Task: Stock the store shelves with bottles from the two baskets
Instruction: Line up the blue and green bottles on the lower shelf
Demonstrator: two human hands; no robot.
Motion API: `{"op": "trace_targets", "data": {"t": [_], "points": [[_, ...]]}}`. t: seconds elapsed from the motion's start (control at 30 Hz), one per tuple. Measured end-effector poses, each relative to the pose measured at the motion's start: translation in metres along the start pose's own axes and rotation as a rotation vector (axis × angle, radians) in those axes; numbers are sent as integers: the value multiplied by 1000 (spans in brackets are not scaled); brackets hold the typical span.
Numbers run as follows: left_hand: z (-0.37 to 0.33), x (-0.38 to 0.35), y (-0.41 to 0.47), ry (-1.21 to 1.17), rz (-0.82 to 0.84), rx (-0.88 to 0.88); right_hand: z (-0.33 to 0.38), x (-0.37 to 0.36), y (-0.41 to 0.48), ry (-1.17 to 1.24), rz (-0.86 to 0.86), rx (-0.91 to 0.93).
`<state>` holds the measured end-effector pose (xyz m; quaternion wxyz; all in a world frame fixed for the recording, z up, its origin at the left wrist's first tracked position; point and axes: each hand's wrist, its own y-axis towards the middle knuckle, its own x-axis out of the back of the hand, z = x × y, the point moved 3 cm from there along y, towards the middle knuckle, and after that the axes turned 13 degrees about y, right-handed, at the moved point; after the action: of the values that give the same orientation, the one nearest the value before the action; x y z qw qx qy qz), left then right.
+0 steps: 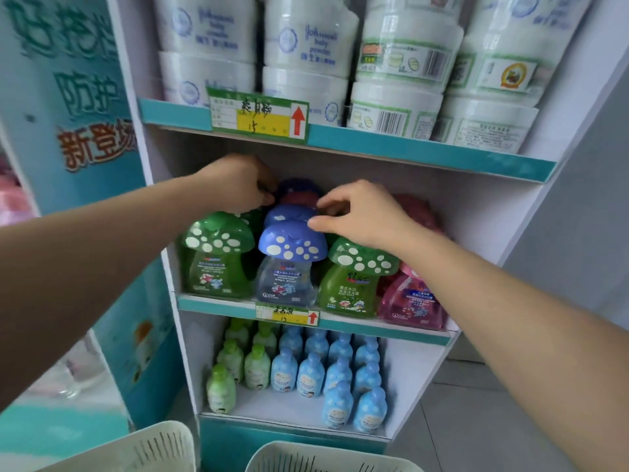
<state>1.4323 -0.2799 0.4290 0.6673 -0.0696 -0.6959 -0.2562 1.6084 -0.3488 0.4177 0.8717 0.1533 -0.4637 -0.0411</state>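
The middle shelf point(218, 303) holds mushroom-capped bottles: a green one point(218, 253), a blue one point(289, 260), another green one point(357, 277) and a pink one point(413, 301) in front. My left hand point(238, 185) reaches to the back of this shelf, its curled fingers on a dark-capped rear bottle point(299, 190). My right hand point(360, 212) pinches the edge of the second-row blue cap point(286, 212) between thumb and fingers. Two white slotted baskets point(153, 447) point(306, 458) stand at the bottom edge, with their insides out of view.
The top shelf carries stacked white powder tubs point(306, 46). On the lowest shelf stand several small green bottles point(221, 390) and blue bottles point(340, 379). A teal display panel point(68, 114) flanks the rack on the left. To the right are a grey wall and tiled floor point(476, 420).
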Motion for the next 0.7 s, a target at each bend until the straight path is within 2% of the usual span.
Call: {"op": "trace_targets", "data": {"t": [0.2,0.3,0.7], "points": [[21,-4,-32,184,204,-27,17,-33,-5,-332,56,1],[25,-12,-40,286,223,-44,21,-40,-7,-438,31,34],[26,-10,-40,289,227,-120,27,-34,-5,-445,81,36]]}}
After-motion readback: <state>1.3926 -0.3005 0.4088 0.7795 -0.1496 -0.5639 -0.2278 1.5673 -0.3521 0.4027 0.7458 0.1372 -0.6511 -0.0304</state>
